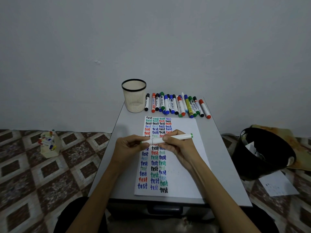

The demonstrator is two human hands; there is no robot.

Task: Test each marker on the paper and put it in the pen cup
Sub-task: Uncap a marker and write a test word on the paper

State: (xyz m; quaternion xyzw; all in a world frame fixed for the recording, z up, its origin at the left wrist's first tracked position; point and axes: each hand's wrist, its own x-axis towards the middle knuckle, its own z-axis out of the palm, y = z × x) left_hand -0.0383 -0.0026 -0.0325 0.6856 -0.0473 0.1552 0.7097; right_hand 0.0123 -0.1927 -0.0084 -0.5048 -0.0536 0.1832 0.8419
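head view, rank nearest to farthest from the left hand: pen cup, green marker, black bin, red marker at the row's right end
1. green marker, held by the left hand itself.
2. pen cup, back left of the table.
3. red marker, back right, end of the row.
4. black bin, off the table, far right.
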